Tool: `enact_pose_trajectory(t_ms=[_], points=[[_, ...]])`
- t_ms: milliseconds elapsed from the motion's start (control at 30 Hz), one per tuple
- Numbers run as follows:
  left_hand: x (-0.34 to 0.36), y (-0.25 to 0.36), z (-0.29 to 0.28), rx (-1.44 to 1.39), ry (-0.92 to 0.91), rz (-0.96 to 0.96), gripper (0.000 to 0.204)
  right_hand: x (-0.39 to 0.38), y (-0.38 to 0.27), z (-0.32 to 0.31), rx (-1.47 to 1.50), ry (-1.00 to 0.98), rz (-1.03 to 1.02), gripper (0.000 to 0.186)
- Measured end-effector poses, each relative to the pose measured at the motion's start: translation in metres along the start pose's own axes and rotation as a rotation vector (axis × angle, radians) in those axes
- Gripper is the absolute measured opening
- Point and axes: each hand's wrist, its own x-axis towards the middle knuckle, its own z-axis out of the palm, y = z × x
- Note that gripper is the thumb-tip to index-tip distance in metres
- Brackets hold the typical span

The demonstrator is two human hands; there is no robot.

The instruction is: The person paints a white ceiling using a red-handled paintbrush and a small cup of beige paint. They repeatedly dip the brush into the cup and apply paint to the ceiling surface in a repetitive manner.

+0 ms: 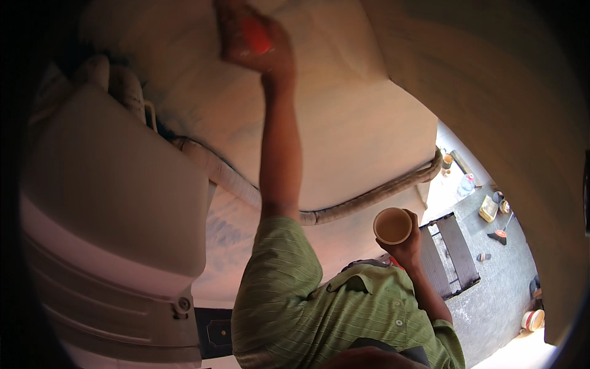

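My left arm reaches up against the beige wall (pixel 344 117). My left hand (pixel 270 52), blurred at its far end, is closed around a red thing (pixel 257 35); its kind and far end cannot be made out. Lower down on the right, in front of my body, my right hand (pixel 407 246) grips a round pale tub (pixel 375 229). A light brown content, its texture unclear, shows inside the rim. A small red piece (pixel 395 262) shows just below this hand.
A wrapped pipe (pixel 362 200) bends along the wall, below my raised arm. A bulky white casing (pixel 117 203) fills the left. Down on the right are a dark slatted bench (pixel 458 252), a clear bottle (pixel 466 184), a yellowish container (pixel 488 209) and a round tub (pixel 532 320).
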Motion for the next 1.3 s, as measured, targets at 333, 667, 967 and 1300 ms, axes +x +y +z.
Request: enact_pose_trajectory(t_ms=[333, 667, 967, 1300], points=[[0.054, -0.042, -0.119, 0.839, -0.012, 0.381, 0.019, -0.003, 0.003, 0.017, 0.056, -0.11, 0.003, 0.085], [-0.003, -0.003, -0.056, 0.24, -0.036, 0.016, 0.026, -0.017, 0.01, 0.013, 0.032, -0.101, 0.039, 0.086], [-0.044, 0.086, 0.058, -0.035, -0.131, -0.107, 0.039, -0.021, 0.011, 0.003, 0.008, -0.031, 0.059, 0.084], [-0.012, 0.03, -0.078, 0.509, -0.191, 0.091, 0.031, -0.022, 0.006, 0.005, 0.012, -0.035, 0.031, 0.086]])
